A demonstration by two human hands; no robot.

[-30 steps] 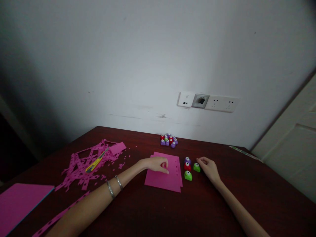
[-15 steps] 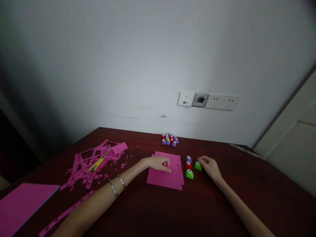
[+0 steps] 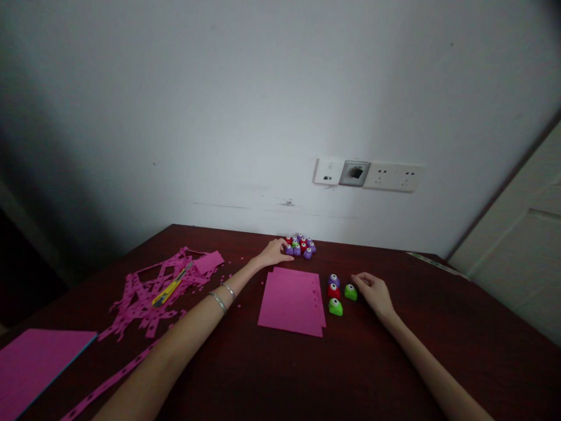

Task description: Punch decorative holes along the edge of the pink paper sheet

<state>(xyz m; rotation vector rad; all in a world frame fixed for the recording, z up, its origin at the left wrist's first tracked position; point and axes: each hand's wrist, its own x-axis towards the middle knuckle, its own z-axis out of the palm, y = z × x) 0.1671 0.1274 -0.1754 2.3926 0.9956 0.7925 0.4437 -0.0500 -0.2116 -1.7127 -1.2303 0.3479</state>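
Note:
My left hand reaches to the far group of small paper punches, its thumb and fingers apart on either side of the nearest-left purple punch. Whether it touches that punch I cannot tell. My right hand rests on the table with fingers curled together, just right of a green punch; nothing shows in it. Left of that punch stand a purple punch, a red punch and another green punch in a row. Pink paper sheets lie stacked between my hands, with tiny cut-outs on their right edge.
A heap of punched pink paper scraps lies on the left, with a yellow utility knife on top. A pink pad and a long punched strip are nearer. A wall with sockets stands behind the table.
My left hand has moved from above the pink sheets away to the far punches, and its fingers have spread. My right hand stays beside the green punch.

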